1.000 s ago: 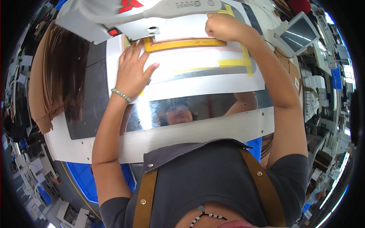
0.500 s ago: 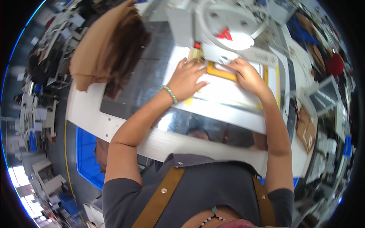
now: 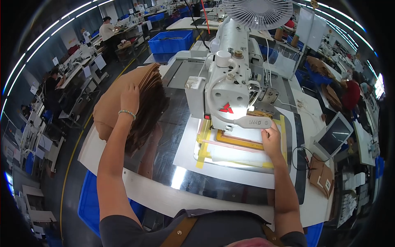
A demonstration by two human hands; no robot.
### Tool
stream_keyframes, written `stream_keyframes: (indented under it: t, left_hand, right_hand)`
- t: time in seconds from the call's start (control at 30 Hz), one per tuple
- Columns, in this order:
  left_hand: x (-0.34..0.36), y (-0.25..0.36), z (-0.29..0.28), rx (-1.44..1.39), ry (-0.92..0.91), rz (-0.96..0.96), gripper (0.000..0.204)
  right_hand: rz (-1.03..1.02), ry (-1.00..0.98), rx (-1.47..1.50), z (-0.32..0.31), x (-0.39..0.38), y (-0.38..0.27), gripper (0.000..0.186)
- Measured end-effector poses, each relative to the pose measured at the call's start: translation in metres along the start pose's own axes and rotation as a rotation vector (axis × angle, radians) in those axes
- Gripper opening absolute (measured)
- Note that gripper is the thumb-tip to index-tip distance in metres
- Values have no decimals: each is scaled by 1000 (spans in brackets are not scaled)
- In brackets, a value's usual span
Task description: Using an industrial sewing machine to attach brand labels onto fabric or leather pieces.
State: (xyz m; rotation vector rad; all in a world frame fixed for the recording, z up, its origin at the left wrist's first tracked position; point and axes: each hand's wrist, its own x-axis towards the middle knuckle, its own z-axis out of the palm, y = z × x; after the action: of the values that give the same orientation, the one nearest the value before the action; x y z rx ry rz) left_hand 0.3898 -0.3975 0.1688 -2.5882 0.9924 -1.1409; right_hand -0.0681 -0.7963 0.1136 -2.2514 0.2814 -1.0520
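A thick stack of brown cut fabric pieces [image 3: 117, 96] rests at the left of the machine table, its edges fanned. My left hand [image 3: 130, 100] lies at the top of the stack, fingers close together and bent on the edge of an upper piece. Beneath the head of a white industrial sewing machine [image 3: 230, 88] sits a yellow-edged clamp frame [image 3: 242, 141] on a white sheet. My right hand [image 3: 271, 142] is closed at the frame's right side, just below the handle-shaped lamp [image 3: 253, 122]. The lamp and the hand itself hide what those fingertips hold.
A shiny metal plate [image 3: 164, 162] covers the tabletop. A white fan [image 3: 259, 12] stands above the machine. To the right are a tilted screen [image 3: 334, 133] and a brown package [image 3: 321, 177]. Blue bins [image 3: 170, 41] stand behind, with another [image 3: 88, 201] below the left edge.
My left hand has gone from the clamp frame leftward to the fabric stack. My right hand remains by the frame. The view has tilted up, showing more of the machine and room.
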Motion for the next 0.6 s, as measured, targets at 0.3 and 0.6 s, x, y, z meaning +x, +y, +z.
stream_keyframes:
  t: [0.3,0.6]
  left_hand:
    - [30,-86,27,-977,-216,-617,31]
    - [19,-2,-94,-861,124,-156,23]
  right_hand:
    - [37,-15,48,2,10,12,17]
    - [58,54,-51,-6,-5,17,18]
